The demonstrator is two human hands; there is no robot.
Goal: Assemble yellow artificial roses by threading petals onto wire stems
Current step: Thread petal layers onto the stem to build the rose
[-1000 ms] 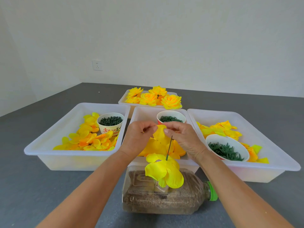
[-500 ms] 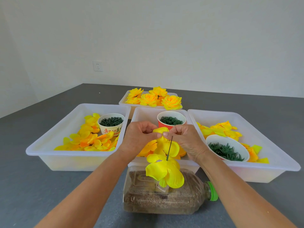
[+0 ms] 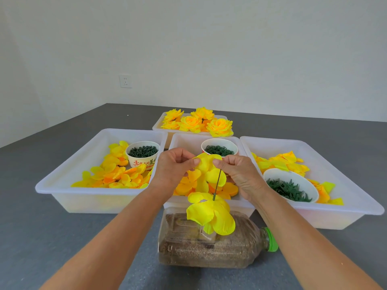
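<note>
Pinching one yellow petal [image 3: 206, 163], both hands [image 3: 174, 167] [image 3: 240, 174] hide the middle tray [image 3: 184, 141] above a sand-filled bottle [image 3: 209, 248].

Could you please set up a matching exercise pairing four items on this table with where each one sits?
Things:
1. finished yellow fabric roses
2. clear plastic bottle with a green cap
3. white paper cup with red print
4. wide white bowl of dark green leaf pieces

Places:
A. in the left white tray
B. in the right white tray
C. in the far tray at the back
D. lying on its side on the grey table, nearest the person

Pairs: 1-C, 2-D, 3-A, 4-B
</note>
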